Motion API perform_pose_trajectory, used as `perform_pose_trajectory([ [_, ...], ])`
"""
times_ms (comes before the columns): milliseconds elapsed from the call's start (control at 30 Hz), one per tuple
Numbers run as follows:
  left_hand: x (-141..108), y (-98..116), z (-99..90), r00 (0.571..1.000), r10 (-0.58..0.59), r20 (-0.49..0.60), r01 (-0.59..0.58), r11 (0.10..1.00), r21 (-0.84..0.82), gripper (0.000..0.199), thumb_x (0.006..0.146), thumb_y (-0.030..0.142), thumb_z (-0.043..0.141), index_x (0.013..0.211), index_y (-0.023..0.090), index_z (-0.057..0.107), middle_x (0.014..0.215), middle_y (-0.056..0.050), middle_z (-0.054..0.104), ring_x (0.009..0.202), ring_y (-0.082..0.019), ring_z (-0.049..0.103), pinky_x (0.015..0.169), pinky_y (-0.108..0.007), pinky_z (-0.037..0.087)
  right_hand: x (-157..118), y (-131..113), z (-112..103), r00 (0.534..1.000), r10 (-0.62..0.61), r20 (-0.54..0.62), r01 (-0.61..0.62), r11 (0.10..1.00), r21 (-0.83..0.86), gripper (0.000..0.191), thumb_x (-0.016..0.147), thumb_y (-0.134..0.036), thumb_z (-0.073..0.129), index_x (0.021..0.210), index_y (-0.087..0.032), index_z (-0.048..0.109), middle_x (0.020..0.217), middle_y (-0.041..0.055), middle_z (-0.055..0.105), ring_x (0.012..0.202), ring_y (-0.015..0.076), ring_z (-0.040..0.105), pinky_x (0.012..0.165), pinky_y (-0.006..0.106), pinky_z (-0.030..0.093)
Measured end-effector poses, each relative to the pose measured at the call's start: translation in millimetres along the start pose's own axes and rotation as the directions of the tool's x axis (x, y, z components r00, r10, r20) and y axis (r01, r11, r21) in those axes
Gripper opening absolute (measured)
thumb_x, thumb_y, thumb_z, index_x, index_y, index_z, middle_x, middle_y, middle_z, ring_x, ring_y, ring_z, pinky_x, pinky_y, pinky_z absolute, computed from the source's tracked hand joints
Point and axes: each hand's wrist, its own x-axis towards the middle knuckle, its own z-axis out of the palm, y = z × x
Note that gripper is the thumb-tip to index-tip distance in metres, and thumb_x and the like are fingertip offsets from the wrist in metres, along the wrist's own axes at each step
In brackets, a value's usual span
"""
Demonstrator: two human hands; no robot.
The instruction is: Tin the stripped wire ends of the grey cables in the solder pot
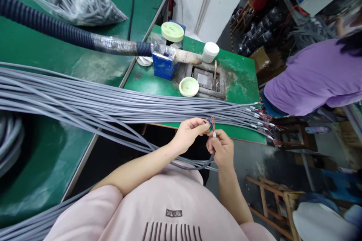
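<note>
My right hand (224,150) is closed around the end of a grey cable, just below its white sleeve (214,134). Thin coloured wires (212,121), red, orange and blue among them, fan out upward from that sleeve. Beside them my left hand (186,134) pinches some of these wires between thumb and forefinger. Behind both hands, a broad bundle of grey cables (158,107) lies across the green tables, its stripped ends (266,122) spread at the right edge. A few more cables sag in front of my body.
A solder-pot-like recessed metal unit (205,79) sits beyond the bundle, near a pale green lid (189,87) and a white jar (210,52). A black corrugated hose (70,34) ends there. A person in purple (316,75) is at right, near a wooden stool (274,199).
</note>
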Motion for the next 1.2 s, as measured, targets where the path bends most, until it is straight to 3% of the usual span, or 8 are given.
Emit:
perform_pose_trajectory([
  [100, 0, 0, 0.2, 1.0, 0.002, 0.005, -0.002, 1.0, 0.01, 0.031, 0.06, 0.037, 0.082, 0.064, 0.013, 0.063, 0.062, 0.001, 0.063, 0.055, -0.006, 0.051, 0.056, -0.02, 0.04, 2, -4, 2, 1.0, -0.02, -0.009, 0.02, 1.0, 0.006, 0.02, 0.087, -0.036, 0.058, 0.08, -0.018, 0.063, 0.043, -0.0084, 0.041, 0.036, 0.0055, 0.035, 0.038, 0.02, 0.028],
  [267, 1, -1, -1.9, 1.0, -0.011, 0.002, 0.011, 1.0, 0.012, 0.029, 0.061, 0.038, 0.082, 0.069, 0.013, 0.067, 0.063, 0.0, 0.065, 0.056, -0.007, 0.053, 0.058, -0.021, 0.042, 8, -8, 7, 0.995, 0.06, 0.084, -0.076, 0.977, 0.2, 0.029, 0.083, -0.045, 0.062, 0.073, -0.018, 0.062, 0.036, -0.0099, 0.036, 0.029, 0.0046, 0.027, 0.033, 0.018, 0.024],
  [467, 2, -4, -3.1, 0.998, -0.058, 0.003, 0.059, 0.998, -0.037, 0.027, 0.063, 0.036, 0.08, 0.07, 0.013, 0.068, 0.066, -0.001, 0.067, 0.057, -0.007, 0.055, 0.058, -0.02, 0.042, 10, -11, 7, 0.98, 0.112, 0.167, -0.161, 0.936, 0.312, 0.03, 0.081, -0.046, 0.065, 0.071, -0.018, 0.062, 0.035, -0.0112, 0.032, 0.028, 0.0035, 0.022, 0.031, 0.017, 0.023],
  [800, 18, -8, 2.5, 0.967, -0.205, 0.149, 0.224, 0.967, -0.121, 0.017, 0.058, 0.021, 0.076, 0.07, 0.011, 0.068, 0.063, 0.0, 0.061, 0.052, -0.005, 0.051, 0.052, -0.018, 0.039, 7, -10, 9, 0.961, 0.143, 0.235, -0.207, 0.938, 0.277, 0.037, 0.075, -0.053, 0.068, 0.068, -0.018, 0.06, 0.033, -0.0118, 0.03, 0.027, 0.0037, 0.021, 0.03, 0.017, 0.023],
  [967, 14, -8, 1.0, 0.984, -0.164, 0.064, 0.172, 0.975, -0.141, 0.028, 0.06, 0.023, 0.078, 0.084, 0.013, 0.068, 0.068, 0.0, 0.064, 0.054, -0.004, 0.051, 0.052, -0.017, 0.04, 8, -12, 5, 0.956, 0.165, 0.242, -0.238, 0.92, 0.311, 0.035, 0.076, -0.052, 0.067, 0.067, -0.019, 0.058, 0.033, -0.0122, 0.028, 0.028, 0.0037, 0.019, 0.031, 0.017, 0.022],
  [1100, 7, -6, -0.9, 0.997, -0.07, -0.02, 0.067, 0.992, -0.109, 0.025, 0.063, 0.027, 0.079, 0.076, 0.014, 0.062, 0.057, 0.004, 0.059, 0.049, -0.004, 0.049, 0.05, -0.016, 0.038, 9, -11, 1, 0.947, 0.161, 0.278, -0.261, 0.89, 0.375, 0.032, 0.078, -0.049, 0.067, 0.068, -0.02, 0.058, 0.033, -0.0128, 0.025, 0.027, 0.0035, 0.016, 0.03, 0.016, 0.021],
  [1200, 3, -3, 0.9, 1.0, -0.009, -0.025, 0.008, 0.998, -0.059, 0.026, 0.062, 0.03, 0.08, 0.072, 0.014, 0.062, 0.055, 0.005, 0.057, 0.048, -0.004, 0.047, 0.05, -0.017, 0.037, 11, -9, -1, 0.941, 0.148, 0.306, -0.268, 0.877, 0.4, 0.031, 0.08, -0.048, 0.065, 0.068, -0.02, 0.057, 0.033, -0.0133, 0.023, 0.026, 0.0034, 0.014, 0.029, 0.015, 0.021],
])
